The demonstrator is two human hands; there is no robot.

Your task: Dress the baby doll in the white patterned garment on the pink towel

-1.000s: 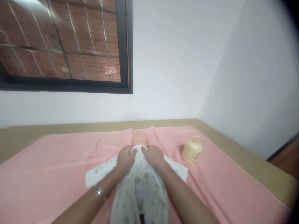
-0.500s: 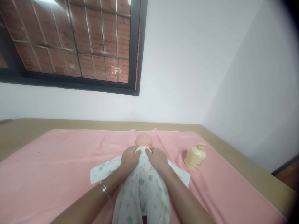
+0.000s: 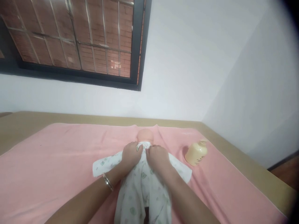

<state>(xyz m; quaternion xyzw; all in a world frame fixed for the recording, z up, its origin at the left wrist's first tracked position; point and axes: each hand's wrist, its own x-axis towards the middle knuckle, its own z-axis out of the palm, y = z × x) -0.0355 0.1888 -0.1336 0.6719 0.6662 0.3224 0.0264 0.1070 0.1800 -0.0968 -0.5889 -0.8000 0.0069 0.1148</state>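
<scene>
A doll [image 3: 145,135] lies on its back, its bald round head at the far end. A white baby outfit [image 3: 134,199] with green prints covers its body, sleeves spread to both sides. My left hand [image 3: 131,155] is closed on the outfit just below the neck, on the left of the chest, thumb pointing inward. My right hand [image 3: 158,158] grips the cloth on the right of the chest, its fingers curled. Between the hands the collar shows. The doll's arms and body are hidden by cloth and hands.
A pink sheet [image 3: 58,161] lies under the doll, with tan surface edges [image 3: 70,117] around it. To the right of the doll stands a cream pump bottle [image 3: 195,154], slightly tilted in view. A white wall and a barred window [image 3: 93,40] rise behind.
The fingers of my right hand have curled further over the cloth. My left hand keeps its place at the chest. The whole view has shifted slightly, so the doll and bottle appear higher.
</scene>
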